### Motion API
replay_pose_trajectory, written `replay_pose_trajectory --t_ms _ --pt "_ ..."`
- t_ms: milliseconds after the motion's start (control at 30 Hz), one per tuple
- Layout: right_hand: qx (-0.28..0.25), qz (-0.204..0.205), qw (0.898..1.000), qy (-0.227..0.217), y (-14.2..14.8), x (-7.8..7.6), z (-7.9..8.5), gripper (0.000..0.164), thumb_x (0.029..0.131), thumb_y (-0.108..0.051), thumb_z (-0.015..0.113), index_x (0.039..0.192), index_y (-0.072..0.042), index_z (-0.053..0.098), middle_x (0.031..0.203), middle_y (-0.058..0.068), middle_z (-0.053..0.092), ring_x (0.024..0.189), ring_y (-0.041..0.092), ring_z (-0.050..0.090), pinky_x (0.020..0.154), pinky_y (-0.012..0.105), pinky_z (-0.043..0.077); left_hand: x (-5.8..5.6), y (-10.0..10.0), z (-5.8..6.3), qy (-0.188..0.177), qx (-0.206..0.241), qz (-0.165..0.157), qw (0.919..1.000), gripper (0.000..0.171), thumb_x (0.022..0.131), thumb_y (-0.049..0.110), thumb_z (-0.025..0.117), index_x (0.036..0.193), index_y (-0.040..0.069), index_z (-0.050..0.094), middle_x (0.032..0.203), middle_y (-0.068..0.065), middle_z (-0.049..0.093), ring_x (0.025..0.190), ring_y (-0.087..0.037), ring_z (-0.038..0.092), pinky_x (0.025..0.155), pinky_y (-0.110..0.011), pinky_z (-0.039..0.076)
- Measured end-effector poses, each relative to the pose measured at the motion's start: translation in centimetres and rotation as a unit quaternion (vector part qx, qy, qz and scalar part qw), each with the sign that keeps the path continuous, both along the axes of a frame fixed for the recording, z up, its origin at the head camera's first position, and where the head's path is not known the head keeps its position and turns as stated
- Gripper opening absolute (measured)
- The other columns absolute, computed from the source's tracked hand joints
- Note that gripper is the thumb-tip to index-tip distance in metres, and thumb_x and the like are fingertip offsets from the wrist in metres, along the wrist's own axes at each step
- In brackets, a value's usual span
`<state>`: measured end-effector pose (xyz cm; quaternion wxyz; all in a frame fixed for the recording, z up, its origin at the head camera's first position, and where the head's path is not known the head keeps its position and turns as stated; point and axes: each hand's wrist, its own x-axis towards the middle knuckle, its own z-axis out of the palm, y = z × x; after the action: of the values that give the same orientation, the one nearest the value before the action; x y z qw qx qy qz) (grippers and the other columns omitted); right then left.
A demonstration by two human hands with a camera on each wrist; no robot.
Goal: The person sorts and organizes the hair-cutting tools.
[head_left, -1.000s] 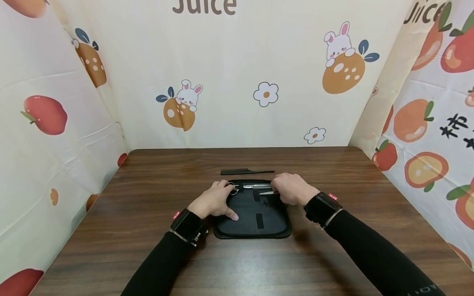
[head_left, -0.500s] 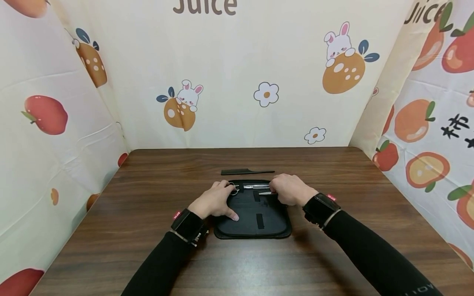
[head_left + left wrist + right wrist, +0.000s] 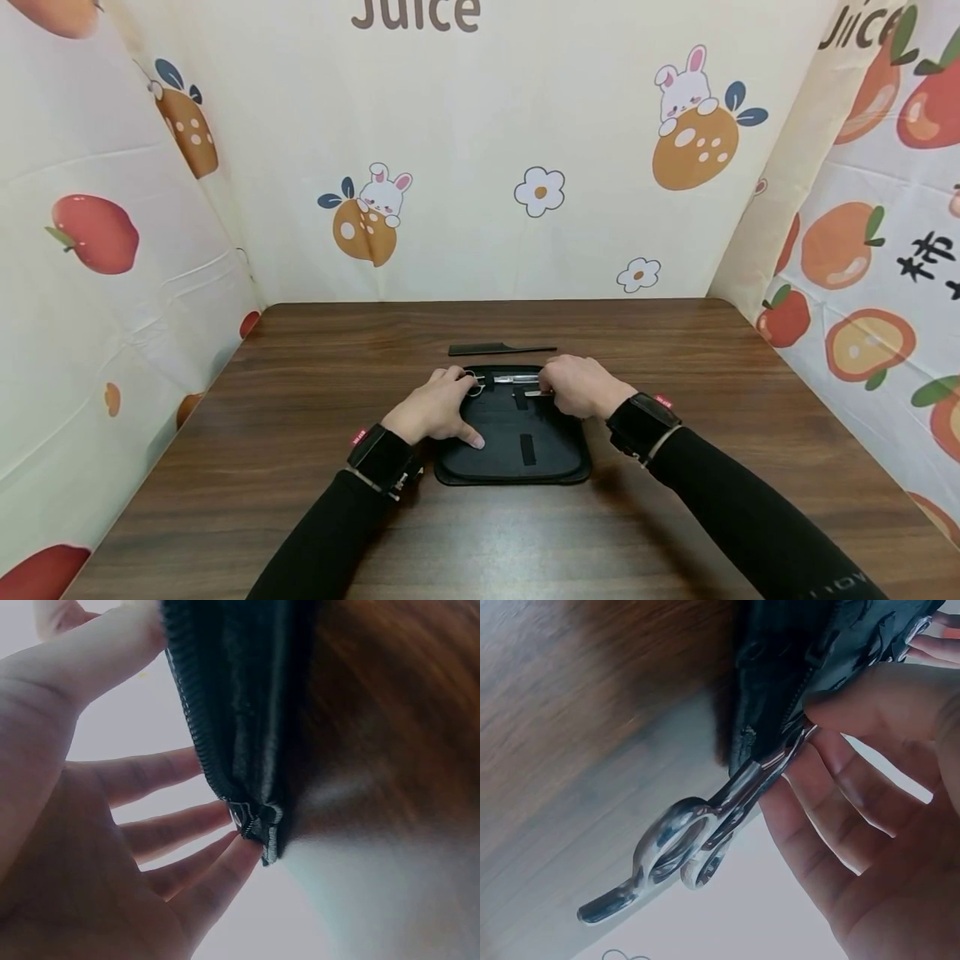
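A black zip case [image 3: 487,462] lies open-faced on the table, with elastic loops [image 3: 528,450] on its upper panel. Silver scissors [image 3: 517,379] lie along the panel's far edge, their finger rings by my left fingers. My left hand [image 3: 435,408] spans the case's left edge, thumb on the panel; its extended fingers touch the zipped edge [image 3: 199,735] in the left wrist view. With my right hand [image 3: 581,385] I pinch a second pair of scissors [image 3: 675,844] near the shanks, handles sticking out beyond the case. Its blade tips [image 3: 531,393] point left at a loop; whether they pass under it is unclear.
A black comb [image 3: 498,348] lies on the wood table [image 3: 337,350] just behind the case. Printed cloth walls [image 3: 465,233] enclose the table at the back and both sides.
My right hand has shifted slightly left, and the scissors in it have slid left towards the loop. My left hand and the case stay in place.
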<state>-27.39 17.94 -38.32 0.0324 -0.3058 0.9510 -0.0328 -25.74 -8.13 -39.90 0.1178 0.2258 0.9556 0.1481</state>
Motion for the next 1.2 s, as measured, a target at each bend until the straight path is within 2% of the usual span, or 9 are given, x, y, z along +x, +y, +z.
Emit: replay_pose_trajectory --t_ms 567,967,1200 --pt "-0.010 -0.002 1.000 -0.023 -0.7 -0.2 -0.1 0.024 0.090 0.007 0.062 0.090 -0.013 0.075 0.089 0.001 0.068 0.072 0.014 0.054 0.061 0.031 0.048 0.0 0.0 0.1 0.000 0.000 0.001 1.0000 0.093 0.073 0.049 0.091 0.147 0.010 0.052 0.154 -0.015 0.040 0.143 -0.035 0.035 0.109 -0.048 0.042" --pt "-0.011 -0.005 1.000 -0.024 -1.3 -0.2 -0.2 0.022 0.092 0.005 0.063 0.093 -0.013 0.076 0.092 0.002 0.068 0.075 0.014 0.055 0.062 0.032 0.048 0.0 0.0 0.3 -0.006 -0.003 0.006 1.0000 0.094 0.073 0.049 0.090 0.148 0.010 0.051 0.155 -0.015 0.039 0.144 -0.035 0.033 0.109 -0.050 0.041" --pt "-0.010 -0.010 0.999 -0.030 -1.8 -0.2 -0.3 0.022 0.092 0.005 0.063 0.100 -0.011 0.076 0.099 0.005 0.070 0.085 0.017 0.063 0.073 0.038 0.055 0.0 0.1 0.2 -0.011 -0.005 0.008 0.9999 0.095 0.073 0.050 0.090 0.150 0.011 0.049 0.156 -0.014 0.039 0.144 -0.034 0.033 0.110 -0.049 0.041"
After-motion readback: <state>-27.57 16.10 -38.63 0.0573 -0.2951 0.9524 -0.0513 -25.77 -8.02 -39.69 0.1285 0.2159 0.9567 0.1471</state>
